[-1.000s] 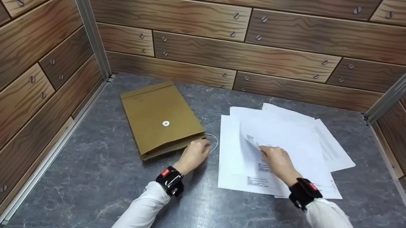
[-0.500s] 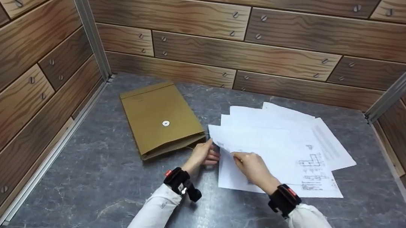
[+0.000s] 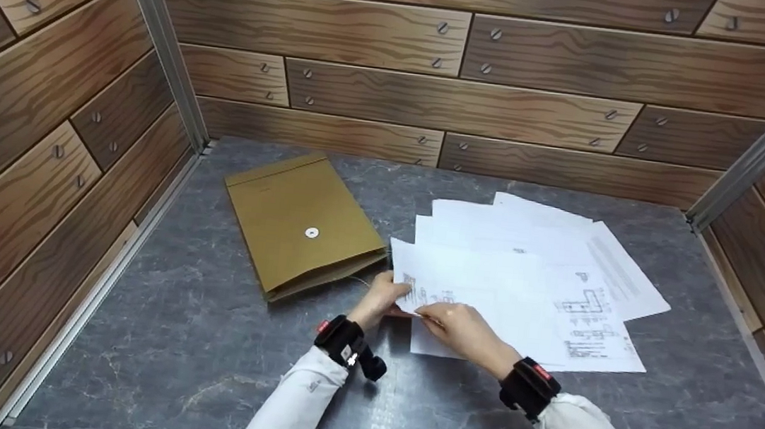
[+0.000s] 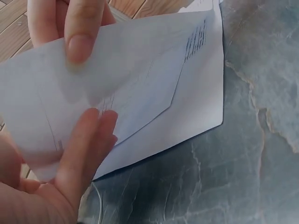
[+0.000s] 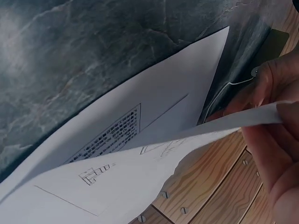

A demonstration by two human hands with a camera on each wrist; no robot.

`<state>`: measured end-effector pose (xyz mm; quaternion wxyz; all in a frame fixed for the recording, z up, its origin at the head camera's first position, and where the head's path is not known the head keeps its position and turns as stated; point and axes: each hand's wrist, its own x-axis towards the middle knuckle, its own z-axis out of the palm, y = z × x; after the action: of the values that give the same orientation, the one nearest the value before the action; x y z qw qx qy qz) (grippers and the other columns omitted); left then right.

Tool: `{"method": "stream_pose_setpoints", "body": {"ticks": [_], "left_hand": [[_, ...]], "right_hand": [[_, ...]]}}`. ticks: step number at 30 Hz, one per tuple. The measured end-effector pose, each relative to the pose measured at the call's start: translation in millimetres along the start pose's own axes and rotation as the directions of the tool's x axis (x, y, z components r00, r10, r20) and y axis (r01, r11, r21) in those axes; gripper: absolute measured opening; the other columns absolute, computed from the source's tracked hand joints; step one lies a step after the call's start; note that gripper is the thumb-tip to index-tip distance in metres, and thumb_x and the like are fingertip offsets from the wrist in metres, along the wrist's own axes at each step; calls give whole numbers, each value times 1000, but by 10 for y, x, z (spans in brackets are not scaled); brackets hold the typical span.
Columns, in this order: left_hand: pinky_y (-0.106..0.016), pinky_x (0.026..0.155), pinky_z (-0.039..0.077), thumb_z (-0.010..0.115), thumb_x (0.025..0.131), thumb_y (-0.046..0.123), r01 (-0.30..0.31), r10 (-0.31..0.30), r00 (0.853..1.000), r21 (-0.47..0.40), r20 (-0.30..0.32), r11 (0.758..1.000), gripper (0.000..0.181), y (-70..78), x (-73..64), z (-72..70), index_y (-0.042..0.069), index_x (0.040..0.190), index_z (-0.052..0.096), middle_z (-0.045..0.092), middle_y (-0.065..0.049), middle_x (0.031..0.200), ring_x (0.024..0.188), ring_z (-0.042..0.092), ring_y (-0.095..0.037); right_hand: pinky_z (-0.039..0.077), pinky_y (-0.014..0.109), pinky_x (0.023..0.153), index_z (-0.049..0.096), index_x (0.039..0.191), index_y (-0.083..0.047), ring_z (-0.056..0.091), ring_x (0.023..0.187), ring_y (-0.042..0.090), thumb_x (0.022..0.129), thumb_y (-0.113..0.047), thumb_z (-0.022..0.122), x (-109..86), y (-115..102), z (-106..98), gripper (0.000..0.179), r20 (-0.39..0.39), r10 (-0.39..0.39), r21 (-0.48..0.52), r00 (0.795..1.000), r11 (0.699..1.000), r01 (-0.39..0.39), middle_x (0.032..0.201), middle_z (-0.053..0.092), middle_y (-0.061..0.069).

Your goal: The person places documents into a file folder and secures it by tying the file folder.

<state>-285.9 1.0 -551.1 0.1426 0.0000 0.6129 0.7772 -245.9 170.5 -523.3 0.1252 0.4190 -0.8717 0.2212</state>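
A printed sheet of paper (image 3: 469, 273) has its near left corner raised off the other papers. My left hand (image 3: 380, 299) holds its left edge, thumb on top and fingers underneath, as the fingers (image 4: 86, 149) in the left wrist view show. Close by, my right hand (image 3: 462, 331) pinches the same sheet's near edge between thumb and fingers; it also shows as the right hand (image 5: 275, 172) in the right wrist view. Left of both hands lies a brown string-tie document envelope (image 3: 303, 224), its mouth gaping toward me, with a white button on top.
Several more printed papers (image 3: 631, 283) are fanned out beneath and behind the raised sheet. The envelope's white string (image 5: 222, 91) trails beside its mouth. Grey marbled table (image 3: 196, 365) spreads in front, bounded by wood-patterned walls (image 3: 373, 36) at back and sides.
My right hand has drawn the sheet left and toward me. My left hand has left the spot by the envelope's mouth and string, moved slightly right, and taken hold of the sheet's edge.
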Motion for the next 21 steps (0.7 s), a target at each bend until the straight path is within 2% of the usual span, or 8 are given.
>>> {"method": "stream_pose_setpoints", "body": {"ticks": [3,8,10,13,17,21], "left_hand": [[-31,54,52,47,80,-8,-44,47,998,61,-38,997,27,3,-4,-8,-16,106,47,59,-25,86,65,61,-23],[-30,58,51,46,82,-11,-112,118,992,118,-53,987,27,107,-46,-40,-19,108,46,58,-28,90,73,60,-31],[-31,62,51,44,84,-11,-131,138,989,135,-48,982,27,196,-99,-43,-20,110,45,57,-31,93,78,59,-35],[-33,67,50,43,86,-10,-126,136,989,155,-53,980,27,334,-193,-47,-20,112,44,55,-33,96,84,58,-39],[-34,69,50,42,87,-10,-145,157,985,159,-66,977,28,401,-242,-107,-20,113,44,55,-33,99,87,57,-40],[-33,67,50,43,88,-9,-175,185,981,146,-63,974,28,291,-143,-230,-18,114,45,56,-31,98,84,58,-37]], "right_hand": [[50,29,65,67,95,-4,62,75,17,82,-12,66,-24,13,-16,16,27,-6,32,1000,999,5,87,66,5],[50,31,69,66,100,-2,62,80,18,86,-17,62,-76,111,-117,21,55,65,125,996,990,-72,92,65,7],[50,31,70,66,100,1,62,82,21,86,-13,61,-96,189,-167,20,42,101,158,994,982,-106,93,65,10],[50,33,69,65,100,4,61,84,25,86,-7,60,-136,339,-240,18,-6,174,188,985,967,-170,95,64,13],[49,37,72,64,100,6,60,88,28,85,-2,60,-212,564,-341,18,-73,321,229,944,927,-298,96,63,16],[48,41,74,63,101,7,58,91,31,85,1,59,-336,791,-439,18,-130,462,278,877,866,-415,96,62,19]]}}
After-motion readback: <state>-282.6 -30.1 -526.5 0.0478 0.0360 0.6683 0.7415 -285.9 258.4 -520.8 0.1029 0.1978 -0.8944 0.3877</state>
